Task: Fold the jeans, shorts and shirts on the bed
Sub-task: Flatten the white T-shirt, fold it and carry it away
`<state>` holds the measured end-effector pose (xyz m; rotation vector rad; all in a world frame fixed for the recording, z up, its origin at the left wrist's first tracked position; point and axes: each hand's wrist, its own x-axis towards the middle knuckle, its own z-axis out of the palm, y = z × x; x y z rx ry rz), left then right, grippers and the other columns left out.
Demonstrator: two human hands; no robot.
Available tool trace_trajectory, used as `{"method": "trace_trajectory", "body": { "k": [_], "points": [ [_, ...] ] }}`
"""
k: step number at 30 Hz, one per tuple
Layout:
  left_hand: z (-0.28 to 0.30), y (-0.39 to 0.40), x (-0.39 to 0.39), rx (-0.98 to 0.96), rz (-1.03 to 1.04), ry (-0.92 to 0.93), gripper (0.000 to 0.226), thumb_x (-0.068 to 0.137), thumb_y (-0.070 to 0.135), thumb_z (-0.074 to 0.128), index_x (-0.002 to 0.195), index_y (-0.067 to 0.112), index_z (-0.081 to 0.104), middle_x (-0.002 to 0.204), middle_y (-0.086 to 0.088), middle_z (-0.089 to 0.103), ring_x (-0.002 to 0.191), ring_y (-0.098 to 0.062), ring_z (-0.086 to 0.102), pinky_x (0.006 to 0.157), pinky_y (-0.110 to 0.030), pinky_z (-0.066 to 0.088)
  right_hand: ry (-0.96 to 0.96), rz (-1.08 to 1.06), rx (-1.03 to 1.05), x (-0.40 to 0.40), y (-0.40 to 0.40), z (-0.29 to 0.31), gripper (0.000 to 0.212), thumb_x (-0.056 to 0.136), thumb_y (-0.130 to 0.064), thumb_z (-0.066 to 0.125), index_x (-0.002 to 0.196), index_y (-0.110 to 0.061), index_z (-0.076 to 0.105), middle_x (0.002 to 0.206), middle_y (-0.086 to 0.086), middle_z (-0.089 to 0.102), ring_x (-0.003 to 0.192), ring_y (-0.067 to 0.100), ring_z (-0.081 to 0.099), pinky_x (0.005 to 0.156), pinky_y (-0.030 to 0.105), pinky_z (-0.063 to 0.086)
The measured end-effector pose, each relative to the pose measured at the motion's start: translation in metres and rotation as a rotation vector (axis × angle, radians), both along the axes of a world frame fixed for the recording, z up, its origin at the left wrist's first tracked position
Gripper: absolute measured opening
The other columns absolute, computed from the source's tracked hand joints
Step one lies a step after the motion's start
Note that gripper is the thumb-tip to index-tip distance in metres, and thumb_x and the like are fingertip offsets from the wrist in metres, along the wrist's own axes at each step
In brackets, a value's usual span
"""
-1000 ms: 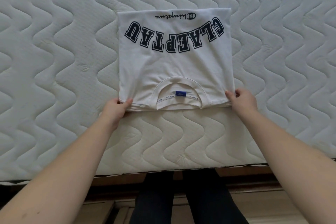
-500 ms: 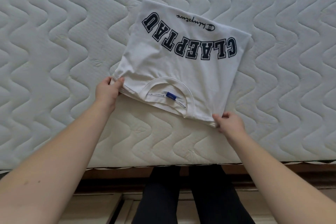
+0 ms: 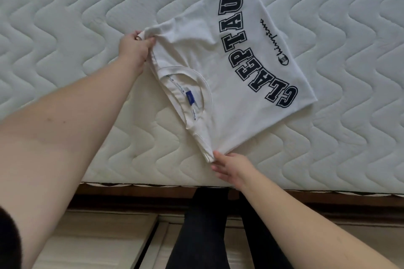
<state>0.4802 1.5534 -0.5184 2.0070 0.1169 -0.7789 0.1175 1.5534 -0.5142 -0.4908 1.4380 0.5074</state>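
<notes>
Shirt, white with dark block lettering, lay folded on the quilted mattress, turned at a slant near the bed's front edge. Left hand pinched the far collar-side corner, fingers closed on the bunched cloth, which was lifted a little. Right hand sat at the near corner, fingers loosely spread and only touching the fabric's tip. A blue label showed inside the collar. Dark-clad legs stood below the mattress edge.
</notes>
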Motion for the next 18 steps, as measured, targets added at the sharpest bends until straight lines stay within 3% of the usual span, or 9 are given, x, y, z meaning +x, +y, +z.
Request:
{"method": "trace_trajectory", "body": {
  "k": [4,7,9,11,13,16,18],
  "points": [
    [-0.007,-0.001,0.016,0.002,0.047,-0.009,0.032,0.086,0.010,0.071,0.117,0.007,0.061,0.117,-0.013,0.067,0.106,-0.027,0.066,0.092,-0.042,0.055,0.051,-0.123,0.145,0.033,0.036,0.002,0.023,0.090,-0.031,0.069,0.106,-0.015,0.062,0.099,-0.001,0.070,0.072,0.012,0.067,0.050,0.022,0.053],
    [-0.015,0.003,0.011,0.017,0.057,0.072,0.040,0.086,0.008,0.069,0.124,0.003,0.058,0.121,-0.018,0.064,0.109,-0.030,0.064,0.093,-0.047,0.054,0.064,-0.015,0.128,0.038,0.039,0.001,0.029,0.095,-0.042,0.059,0.097,-0.013,0.063,0.094,0.000,0.069,0.075,0.012,0.064,0.056,0.022,0.049],
    [-0.020,0.009,0.003,0.032,0.067,0.046,0.044,0.086,0.007,0.068,0.128,0.003,0.055,0.120,-0.013,0.064,0.107,-0.026,0.064,0.094,-0.038,0.053,0.063,0.103,0.165,0.036,0.031,0.005,0.038,0.097,-0.048,0.052,0.093,-0.011,0.062,0.093,0.001,0.068,0.077,0.012,0.064,0.059,0.022,0.048],
    [-0.017,0.018,-0.010,0.066,0.105,-0.027,0.047,0.085,0.017,0.072,0.128,0.009,0.054,0.104,0.002,0.064,0.093,-0.012,0.063,0.082,-0.020,0.052,0.060,0.227,0.214,0.035,0.014,0.010,0.040,0.097,-0.048,0.052,0.096,-0.010,0.062,0.091,0.001,0.071,0.075,0.011,0.065,0.057,0.021,0.048],
    [-0.013,0.034,-0.028,0.121,0.145,-0.069,0.044,0.086,0.024,0.068,0.126,0.016,0.054,0.089,0.013,0.056,0.083,-0.007,0.057,0.074,-0.015,0.046,0.010,0.377,0.228,0.039,-0.008,0.015,0.035,0.096,-0.045,0.055,0.097,-0.011,0.063,0.089,0.000,0.074,0.072,0.009,0.067,0.058,0.020,0.048],
    [-0.014,0.066,-0.067,0.128,0.232,-0.053,0.031,0.089,0.019,0.058,0.120,0.019,0.058,0.093,0.006,0.057,0.076,-0.006,0.053,0.064,-0.009,0.042,-0.091,0.528,0.159,0.054,-0.035,0.021,0.029,0.095,-0.041,0.058,0.099,-0.013,0.065,0.090,-0.001,0.076,0.071,0.007,0.069,0.058,0.019,0.049],
    [-0.017,0.083,-0.104,0.064,0.327,0.032,0.022,0.091,0.015,0.056,0.113,0.021,0.059,0.101,-0.005,0.061,0.079,-0.013,0.054,0.075,-0.021,0.047,-0.177,0.504,0.049,0.069,-0.052,0.022,0.024,0.095,-0.036,0.060,0.102,-0.014,0.067,0.088,-0.002,0.076,0.068,0.006,0.069,0.054,0.017,0.048]
  ]
}}
